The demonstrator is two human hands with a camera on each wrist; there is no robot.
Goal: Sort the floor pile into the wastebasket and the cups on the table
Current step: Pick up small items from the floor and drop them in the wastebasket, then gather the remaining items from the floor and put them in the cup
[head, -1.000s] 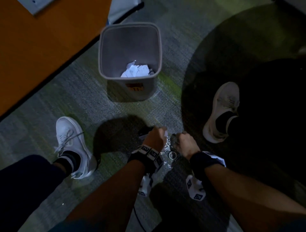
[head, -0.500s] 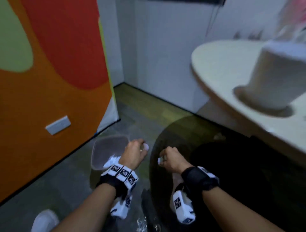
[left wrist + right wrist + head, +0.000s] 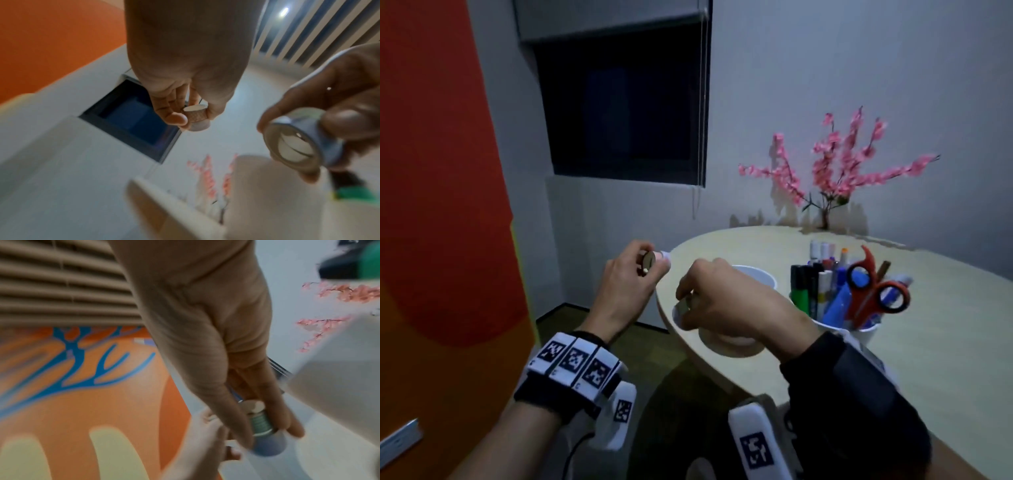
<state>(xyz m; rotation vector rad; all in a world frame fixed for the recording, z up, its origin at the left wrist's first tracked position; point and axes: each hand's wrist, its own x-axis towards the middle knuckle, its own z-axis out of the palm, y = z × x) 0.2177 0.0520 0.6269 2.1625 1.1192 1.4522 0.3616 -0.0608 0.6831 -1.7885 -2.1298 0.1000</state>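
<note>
Small tape rolls [image 3: 197, 116], seemingly, in left hand [image 3: 625, 286], clearest wrist-side.

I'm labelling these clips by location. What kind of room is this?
Probably a small office or meeting room: a round table bears a cup of pens and scissors, with a blinded window and a fake blossom branch by the wall.

Left hand [image 3: 625, 291] — bare; black wrist strap [image 3: 544, 397] bearing three white tiles with black square-code markers, white camera housing [image 3: 616, 418] below, thin dark cable trailing. Right hand [image 3: 726, 308] — bare; black wristband [image 3: 859, 387], white marker-coded housing [image 3: 755, 442].
</note>
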